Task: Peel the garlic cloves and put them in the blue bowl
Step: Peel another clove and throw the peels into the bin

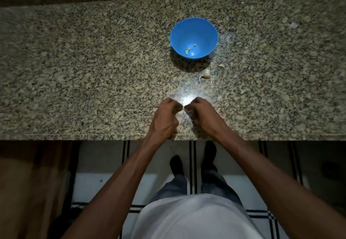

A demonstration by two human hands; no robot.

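Above the near edge of the speckled granite counter, the left hand has its fingers curled in, the tips pinched together toward the right hand, which is curled the same way. Their fingertips nearly meet over a bright glare on the stone; whatever sits between them is too small and washed out to tell. Farther back, slightly right, stands the blue bowl with two peeled garlic pieces at its bottom. Just beside it, toward the hands, an unpeeled garlic clove lies on the counter, with a smaller clove to its right.
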